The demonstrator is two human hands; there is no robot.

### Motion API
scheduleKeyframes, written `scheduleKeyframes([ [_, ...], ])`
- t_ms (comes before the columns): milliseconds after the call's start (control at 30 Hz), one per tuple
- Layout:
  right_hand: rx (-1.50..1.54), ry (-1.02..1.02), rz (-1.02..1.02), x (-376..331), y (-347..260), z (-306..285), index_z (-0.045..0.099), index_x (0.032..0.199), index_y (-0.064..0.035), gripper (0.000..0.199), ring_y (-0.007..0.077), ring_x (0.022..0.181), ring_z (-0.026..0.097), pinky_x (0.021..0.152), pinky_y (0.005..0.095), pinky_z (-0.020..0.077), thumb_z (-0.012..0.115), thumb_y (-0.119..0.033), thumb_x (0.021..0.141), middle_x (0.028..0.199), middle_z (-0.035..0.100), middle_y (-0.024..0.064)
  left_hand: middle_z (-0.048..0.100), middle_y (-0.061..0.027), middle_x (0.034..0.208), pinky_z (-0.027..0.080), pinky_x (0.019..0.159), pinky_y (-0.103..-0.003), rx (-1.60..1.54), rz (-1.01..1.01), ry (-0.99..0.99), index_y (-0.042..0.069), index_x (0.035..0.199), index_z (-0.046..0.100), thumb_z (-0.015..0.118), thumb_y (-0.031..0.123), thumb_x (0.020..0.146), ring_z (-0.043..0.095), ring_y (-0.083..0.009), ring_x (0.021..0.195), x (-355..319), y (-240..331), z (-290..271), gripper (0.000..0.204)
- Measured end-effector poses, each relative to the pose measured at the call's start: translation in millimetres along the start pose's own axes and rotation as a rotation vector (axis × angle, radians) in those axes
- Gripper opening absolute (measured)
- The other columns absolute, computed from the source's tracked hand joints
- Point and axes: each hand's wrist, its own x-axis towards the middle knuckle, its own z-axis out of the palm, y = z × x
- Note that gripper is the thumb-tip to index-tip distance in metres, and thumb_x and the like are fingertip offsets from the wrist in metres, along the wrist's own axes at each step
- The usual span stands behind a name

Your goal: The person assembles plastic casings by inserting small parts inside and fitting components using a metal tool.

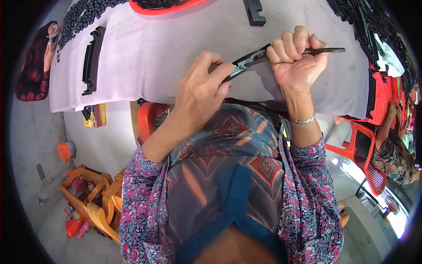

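My left hand (200, 90) pinches the near end of a long black plastic strip (254, 57), its thumb and index finger pressed on it. Part of the strip's inner side looks pale grey-blue. The strip slants up to my right hand (299, 64), whose fingers curl closed around its far end, palm turned up. From the right side of that fist sticks a thin dark rod (334, 50); whether it belongs to the strip, I cannot tell. Both hands are above the near edge of the cloth-covered table (162, 57).
Left on the table lies a notched black plastic part (92, 61), with small black pieces (83, 17) behind it. A red tray (171, 11) and another black part (254, 13) lie at the back. Many black parts (360, 26) line the right side. Another person (393, 152) is beside a red chair (356, 145).
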Motion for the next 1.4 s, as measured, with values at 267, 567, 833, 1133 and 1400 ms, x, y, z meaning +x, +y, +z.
scheduleKeyframes([
  [267, -0.032, 0.042, 0.045, 1, 7, -2, 0.036, 0.066, -0.0099, 0.044, 0.0101, 0.051, 0.019, 0.047, 0.0287, 0.0155, 0.041, -0.044, 0.094, 0.055, 0.024, -0.0039, 0.061, -0.0073, 0.102, 0.050, 0.076, -0.040, 0.085, 0.091, -0.055, 0.008, 0.097, 0.067, 0.067, 0.000, 0.075, 0.062, -0.0270, 0.092, 1, -3, 8, 0.023],
  [567, -0.026, 0.054, 0.071, 1, 6, 1, 0.033, 0.065, -0.0119, 0.035, 0.0102, 0.051, 0.017, 0.048, 0.0297, 0.0152, 0.045, -0.035, 0.089, 0.054, 0.022, -0.0035, 0.061, -0.0060, 0.100, 0.048, 0.078, -0.039, 0.151, 0.088, -0.070, 0.010, 0.100, 0.069, 0.065, 0.003, 0.077, 0.061, -0.0252, 0.092, 0, -6, 12, 0.025],
  [833, -0.036, 0.036, 0.071, 2, 8, 0, 0.035, 0.065, -0.0104, 0.041, 0.0102, 0.050, 0.017, 0.046, 0.0291, 0.0146, 0.039, -0.040, 0.093, 0.054, 0.022, -0.0043, 0.059, -0.0061, 0.096, 0.048, 0.078, -0.040, 0.164, 0.106, -0.072, 0.009, 0.100, 0.069, 0.063, 0.005, 0.079, 0.060, -0.0256, 0.088, 0, -6, 12, 0.023],
  [1133, -0.056, 0.000, 0.089, 6, 9, -6, 0.034, 0.065, -0.0113, 0.041, 0.0104, 0.049, 0.015, 0.045, 0.0293, 0.0134, 0.037, -0.040, 0.093, 0.053, 0.021, -0.0043, 0.058, -0.0075, 0.095, 0.051, 0.072, -0.039, 0.126, 0.107, -0.077, 0.007, 0.099, 0.068, 0.062, 0.001, 0.077, 0.059, -0.0268, 0.084, 1, -6, 12, 0.023],
  [1400, -0.040, 0.021, 0.103, 9, 11, -8, 0.033, 0.064, -0.0121, 0.041, 0.0106, 0.048, 0.015, 0.044, 0.0293, 0.0128, 0.034, -0.040, 0.093, 0.053, 0.020, -0.0042, 0.058, -0.0084, 0.095, 0.052, 0.071, -0.039, 0.111, 0.133, -0.066, 0.005, 0.099, 0.067, 0.062, 0.000, 0.077, 0.059, -0.0274, 0.084, 2, -7, 12, 0.023],
])
